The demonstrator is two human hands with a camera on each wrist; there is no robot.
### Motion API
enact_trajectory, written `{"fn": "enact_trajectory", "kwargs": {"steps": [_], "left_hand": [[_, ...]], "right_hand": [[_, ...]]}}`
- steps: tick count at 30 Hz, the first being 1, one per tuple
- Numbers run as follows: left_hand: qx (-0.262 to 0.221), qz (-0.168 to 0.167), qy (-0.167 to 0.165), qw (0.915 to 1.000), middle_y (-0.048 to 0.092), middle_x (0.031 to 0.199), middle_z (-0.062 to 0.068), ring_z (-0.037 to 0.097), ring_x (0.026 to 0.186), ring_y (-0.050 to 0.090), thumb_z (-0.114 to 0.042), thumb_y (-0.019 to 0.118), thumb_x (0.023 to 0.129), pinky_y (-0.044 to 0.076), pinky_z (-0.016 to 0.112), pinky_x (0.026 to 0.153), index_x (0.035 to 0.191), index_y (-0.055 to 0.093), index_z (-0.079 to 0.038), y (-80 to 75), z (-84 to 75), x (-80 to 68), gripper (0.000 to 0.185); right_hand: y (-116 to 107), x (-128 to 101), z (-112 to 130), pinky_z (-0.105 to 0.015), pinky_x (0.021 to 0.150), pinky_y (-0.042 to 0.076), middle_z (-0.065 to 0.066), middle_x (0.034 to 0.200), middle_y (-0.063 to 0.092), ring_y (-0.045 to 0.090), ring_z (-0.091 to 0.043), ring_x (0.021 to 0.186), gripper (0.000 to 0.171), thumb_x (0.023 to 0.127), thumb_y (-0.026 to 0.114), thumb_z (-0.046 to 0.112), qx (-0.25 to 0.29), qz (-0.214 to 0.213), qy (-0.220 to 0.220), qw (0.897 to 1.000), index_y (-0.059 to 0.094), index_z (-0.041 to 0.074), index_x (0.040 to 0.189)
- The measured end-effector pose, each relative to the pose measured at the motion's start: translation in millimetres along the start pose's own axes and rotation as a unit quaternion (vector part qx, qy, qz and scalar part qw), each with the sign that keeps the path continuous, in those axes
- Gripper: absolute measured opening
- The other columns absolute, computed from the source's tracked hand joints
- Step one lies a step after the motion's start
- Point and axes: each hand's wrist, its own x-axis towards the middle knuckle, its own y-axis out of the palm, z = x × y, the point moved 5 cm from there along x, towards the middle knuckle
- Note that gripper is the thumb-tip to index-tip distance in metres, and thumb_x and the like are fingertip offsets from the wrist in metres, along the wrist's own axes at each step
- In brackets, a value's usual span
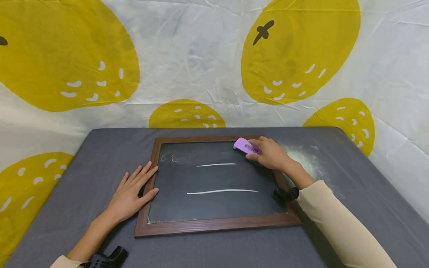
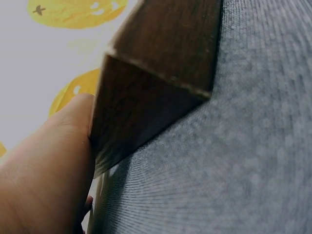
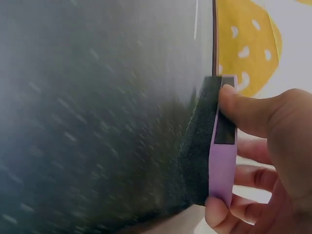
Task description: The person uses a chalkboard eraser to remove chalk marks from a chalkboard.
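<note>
A small chalkboard with a brown wooden frame lies flat on the table. Two white chalk lines run across it, a shorter upper line and a longer lower line. My right hand grips a purple chalkboard eraser near the board's upper right corner. In the right wrist view, thumb and fingers hold the eraser by its sides, its dark felt against the board. My left hand rests with straight, spread fingers on the left side of the frame; in the left wrist view the frame's corner shows beside it.
A grey cloth covers the table. Pale dust marks it right of the board, and faint chalk smudges show at the board's upper left. Behind hangs a white curtain with yellow fruit prints.
</note>
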Motion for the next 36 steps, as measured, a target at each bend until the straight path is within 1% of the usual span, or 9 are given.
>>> {"fn": "enact_trajectory", "kwargs": {"steps": [5, 8, 10, 13, 17, 22, 25, 28, 36], "left_hand": [[0.004, 0.0, -0.002, 1.0, 0.02, 0.158, 0.007, 0.039, 0.141, 0.018, -0.046, 0.056, 0.095, 0.004, 0.061, 0.11, 0.152, 0.03, -0.022, 1.1, 1.3, 0.5, 0.067], [0.001, -0.001, -0.001, 1.0, 0.02, 0.158, 0.007, 0.039, 0.141, 0.018, -0.046, 0.056, 0.095, 0.004, 0.061, 0.11, 0.152, 0.03, -0.022, 1.0, 0.8, 0.3, 0.067], [-0.002, -0.007, 0.005, 1.0, 0.021, 0.157, 0.008, 0.039, 0.141, 0.019, -0.044, 0.057, 0.094, 0.005, 0.062, 0.11, 0.152, 0.031, -0.021, 0.1, -0.3, 0.0, 0.067], [-0.006, -0.014, 0.013, 0.9998, 0.023, 0.157, 0.009, 0.04, 0.14, 0.02, -0.042, 0.058, 0.094, 0.006, 0.062, 0.109, 0.151, 0.033, -0.02, -1.2, -1.9, -0.1, 0.066], [-0.002, -0.017, 0.015, 0.9997, 0.023, 0.157, 0.009, 0.039, 0.14, 0.021, -0.042, 0.059, 0.094, 0.007, 0.062, 0.109, 0.151, 0.033, -0.02, -1.3, -2.6, 0.0, 0.066], [0.001, -0.015, 0.012, 0.9998, 0.023, 0.157, 0.009, 0.039, 0.141, 0.02, -0.043, 0.059, 0.094, 0.006, 0.062, 0.109, 0.151, 0.033, -0.02, 0.5, -1.8, -0.6, 0.067], [0.003, -0.017, 0.014, 0.9997, 0.023, 0.157, 0.009, 0.039, 0.14, 0.02, -0.043, 0.059, 0.094, 0.006, 0.062, 0.109, 0.151, 0.033, -0.019, 1.9, -1.9, -1.0, 0.067], [0.005, -0.019, 0.016, 0.9997, 0.023, 0.157, 0.009, 0.04, 0.14, 0.02, -0.043, 0.059, 0.094, 0.006, 0.062, 0.109, 0.151, 0.033, -0.019, 2.9, -2.2, -1.1, 0.067], [0.011, -0.02, 0.014, 0.9996, 0.022, 0.157, 0.009, 0.04, 0.14, 0.02, -0.043, 0.058, 0.094, 0.005, 0.061, 0.11, 0.151, 0.033, -0.018, 6.0, -2.6, -2.9, 0.068]], "right_hand": [[3.2, -8.0, 5.7, -0.037, 0.055, 0.041, -0.01, 0.093, 0.056, 0.054, -0.024, 0.074, 0.055, 0.084, 0.072, 0.04, -0.009, -0.028, 0.017, 0.999, 0.06, 0.01, 0.129], [5.5, -11.6, 9.7, -0.036, 0.054, 0.041, -0.008, 0.088, 0.056, 0.052, -0.022, 0.071, 0.054, 0.083, 0.073, 0.038, -0.001, -0.045, 0.019, 0.999, 0.061, 0.008, 0.126], [7.2, -12.7, 12.7, -0.037, 0.058, 0.043, -0.009, 0.091, 0.058, 0.054, -0.023, 0.073, 0.054, 0.083, 0.073, 0.037, 0.008, -0.054, 0.02, 0.998, 0.061, 0.005, 0.125], [9.1, -13.0, 17.1, -0.041, 0.065, 0.047, -0.012, 0.102, 0.061, 0.056, -0.024, 0.081, 0.056, 0.083, 0.073, 0.036, 0.024, -0.061, 0.02, 0.998, 0.06, 0.001, 0.124], [10.7, -13.1, 23.3, -0.045, 0.07, 0.049, -0.014, 0.111, 0.06, 0.057, -0.026, 0.087, 0.057, 0.083, 0.072, 0.037, 0.028, -0.05, 0.017, 0.998, 0.059, -0.001, 0.125], [11.4, -14.3, 29.4, -0.045, 0.073, 0.049, -0.013, 0.115, 0.06, 0.057, -0.025, 0.091, 0.06, 0.08, 0.071, 0.035, 0.026, -0.028, 0.009, 0.999, 0.057, 0.0, 0.126], [12.7, -14.5, 31.2, -0.044, 0.074, 0.049, -0.013, 0.115, 0.06, 0.057, -0.025, 0.092, 0.061, 0.078, 0.071, 0.035, 0.032, -0.023, 0.006, 0.999, 0.057, 0.0, 0.127], [14.3, -13.8, 34.5, -0.043, 0.074, 0.048, -0.013, 0.114, 0.061, 0.056, -0.025, 0.092, 0.062, 0.078, 0.072, 0.035, 0.042, -0.02, 0.0, 0.999, 0.058, 0.0, 0.128], [19.4, -9.8, 49.8, -0.044, 0.078, 0.047, -0.013, 0.114, 0.061, 0.056, -0.024, 0.092, 0.061, 0.08, 0.073, 0.035, 0.045, -0.014, -0.017, 0.999, 0.058, -0.001, 0.127]]}}
